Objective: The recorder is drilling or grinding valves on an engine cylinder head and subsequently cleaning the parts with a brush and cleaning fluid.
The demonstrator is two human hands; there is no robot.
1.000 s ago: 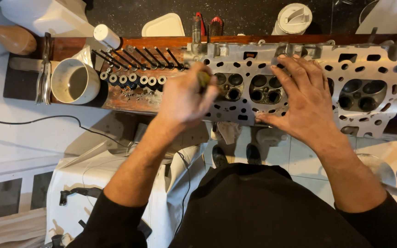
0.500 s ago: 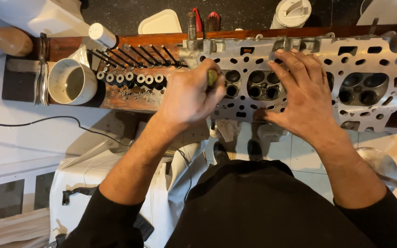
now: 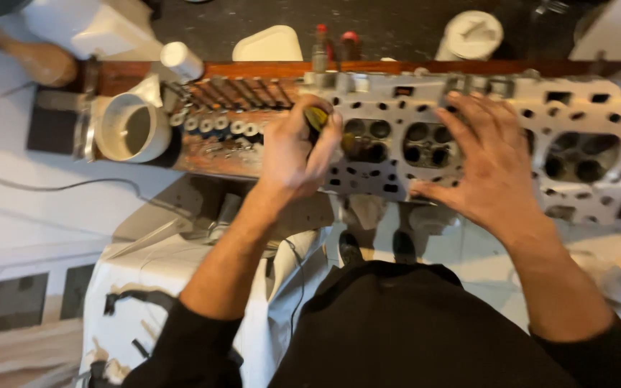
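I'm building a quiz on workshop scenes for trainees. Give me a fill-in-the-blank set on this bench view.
1. The left hand grips a tool with a yellow and ____ handle.
2. The right hand lies ____ on the metal cylinder head, fingers spread.
3. The white cup stands to the ____ of the left hand.

Missing words: black; flat; left

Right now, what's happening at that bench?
A person stands over a metal cylinder head lying across a wooden bench. The left hand grips a yellow-and-black tool handle held down against the head near a chamber. The right hand lies flat on the casting, fingers spread. A row of valves and a white cup sit to the left.
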